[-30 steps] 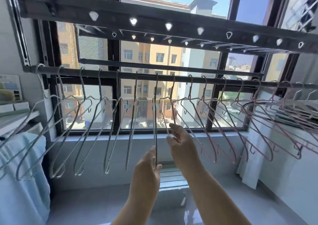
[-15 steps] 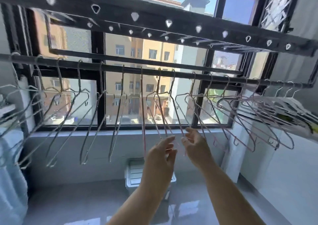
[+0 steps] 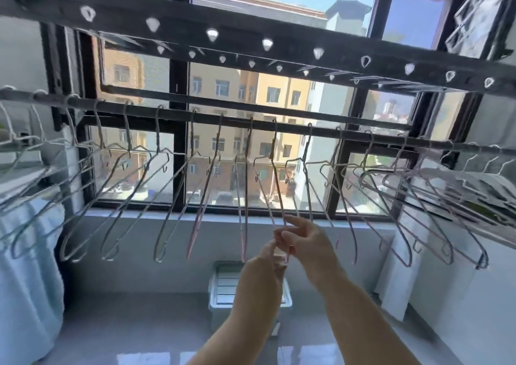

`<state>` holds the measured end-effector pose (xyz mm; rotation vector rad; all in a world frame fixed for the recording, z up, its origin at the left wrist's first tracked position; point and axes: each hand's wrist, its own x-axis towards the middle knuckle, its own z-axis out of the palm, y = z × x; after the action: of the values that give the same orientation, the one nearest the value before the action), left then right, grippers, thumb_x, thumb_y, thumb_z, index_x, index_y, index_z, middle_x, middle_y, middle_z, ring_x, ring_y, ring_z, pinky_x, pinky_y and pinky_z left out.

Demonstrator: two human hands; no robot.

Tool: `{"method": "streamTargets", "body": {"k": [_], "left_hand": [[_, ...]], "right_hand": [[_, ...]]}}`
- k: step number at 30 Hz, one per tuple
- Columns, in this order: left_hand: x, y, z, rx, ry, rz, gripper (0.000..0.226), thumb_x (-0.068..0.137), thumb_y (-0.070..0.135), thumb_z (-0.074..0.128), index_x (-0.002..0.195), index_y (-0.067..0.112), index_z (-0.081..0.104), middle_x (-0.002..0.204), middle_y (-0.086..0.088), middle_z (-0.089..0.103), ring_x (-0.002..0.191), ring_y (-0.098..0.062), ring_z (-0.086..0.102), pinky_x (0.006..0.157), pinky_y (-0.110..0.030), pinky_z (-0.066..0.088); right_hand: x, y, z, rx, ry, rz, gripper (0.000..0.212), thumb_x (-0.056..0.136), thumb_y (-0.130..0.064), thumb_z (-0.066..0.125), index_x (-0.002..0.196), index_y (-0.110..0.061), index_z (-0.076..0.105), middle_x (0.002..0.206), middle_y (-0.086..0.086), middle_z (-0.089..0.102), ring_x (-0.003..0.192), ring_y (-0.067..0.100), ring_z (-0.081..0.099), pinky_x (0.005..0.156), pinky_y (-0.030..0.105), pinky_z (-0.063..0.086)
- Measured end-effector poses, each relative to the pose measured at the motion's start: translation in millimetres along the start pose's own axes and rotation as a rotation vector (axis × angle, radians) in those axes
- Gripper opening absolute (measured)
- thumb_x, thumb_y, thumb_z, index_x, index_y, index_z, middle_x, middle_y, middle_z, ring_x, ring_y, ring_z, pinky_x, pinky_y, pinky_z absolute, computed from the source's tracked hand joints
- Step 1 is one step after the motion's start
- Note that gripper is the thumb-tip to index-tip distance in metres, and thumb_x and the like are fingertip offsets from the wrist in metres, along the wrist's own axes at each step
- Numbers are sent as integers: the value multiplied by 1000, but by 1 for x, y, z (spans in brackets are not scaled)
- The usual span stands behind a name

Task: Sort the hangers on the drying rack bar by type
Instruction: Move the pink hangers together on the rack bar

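Open room is left beneath the hangers point(image 3: 246, 197) and above the floor point(image 3: 139, 322), broken only by a bin point(image 3: 223, 294), while passage along the bar point(image 3: 324, 130) is blocked by close-hung hangers, packed tightest at the right.

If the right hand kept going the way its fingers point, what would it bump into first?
The pink hanger, whose lower end its fingers seem to pinch: the right hand points up and left at it. Beyond that, probably the window pane, though depth is unclear.

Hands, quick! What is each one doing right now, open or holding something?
Left hand: cannot tell, fingers blurred beside the pink hanger.
Right hand: pinches that pink hanger's lower end.
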<state>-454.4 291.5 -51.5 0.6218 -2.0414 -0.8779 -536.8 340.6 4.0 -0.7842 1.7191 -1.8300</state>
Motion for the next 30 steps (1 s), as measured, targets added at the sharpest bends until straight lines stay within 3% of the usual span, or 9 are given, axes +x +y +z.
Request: {"method": "streamTargets", "body": {"k": [6,13,15,18,21,25,27,29,30], "left_hand": [[15,7,12,27,60,15,45,82,20,63,124,16,48,98,3,71,85,-4,66,81,-15,51],[14,2,24,-3,72,44,39,79,19,66,117,17,54,93,7,71,80,2,64,75,-5,46],[12,-1,26,-26,54,38,43,77,19,68,118,16,53,88,9,68,77,3,63,74,-4,47],[21,-4,28,-86,65,13,49,73,16,72,118,10,51,84,9,63,73,4,59,67,1,43],[30,-1,25,-86,68,5,45,74,17,71,114,9,53,86,3,65,71,0,57,63,5,39],[19,-14,28,-118,-40,-147,28,77,28,67,97,12,54,79,2,63,70,-10,60,64,-9,47],[11,-23,36,-253,-197,-346,23,81,32,63,79,10,57,73,-3,65,67,-18,62,70,-32,54],[1,-23,43,-385,-340,-482,23,84,28,59,69,11,61,72,-10,65,64,-22,59,71,-37,51],[-4,-23,47,-399,-353,-463,19,84,26,60,71,12,64,75,-11,66,66,-21,59,73,-37,51]], "right_hand": [[8,-2,-9,26,-12,-52,41,87,6,51,126,-5,50,82,6,66,73,14,63,68,20,55],[8,5,-15,-40,5,-89,42,89,3,51,129,-8,48,85,6,66,75,12,64,63,13,54],[7,7,-14,-199,41,-141,42,90,-3,52,131,-11,48,92,2,65,84,12,63,66,11,51],[8,-4,-19,-543,95,-254,40,91,-13,55,131,-14,49,108,0,64,97,11,59,82,13,45],[8,-21,-28,-730,174,-409,32,90,-12,56,122,-12,58,113,3,67,95,8,60,86,14,44],[6,-22,-48,-719,326,-467,27,87,-7,58,114,-10,62,109,4,67,88,5,57,70,-3,39],[9,-16,-54,-720,330,-388,31,88,-10,58,119,-9,57,117,7,62,98,10,57,74,2,41],[12,-12,-54,-722,307,-282,39,91,-16,54,128,-8,48,127,8,55,111,18,55,84,17,42],[13,-11,-54,-713,282,-224,41,93,-18,51,132,-8,43,130,8,52,111,19,53,84,18,40]]}}
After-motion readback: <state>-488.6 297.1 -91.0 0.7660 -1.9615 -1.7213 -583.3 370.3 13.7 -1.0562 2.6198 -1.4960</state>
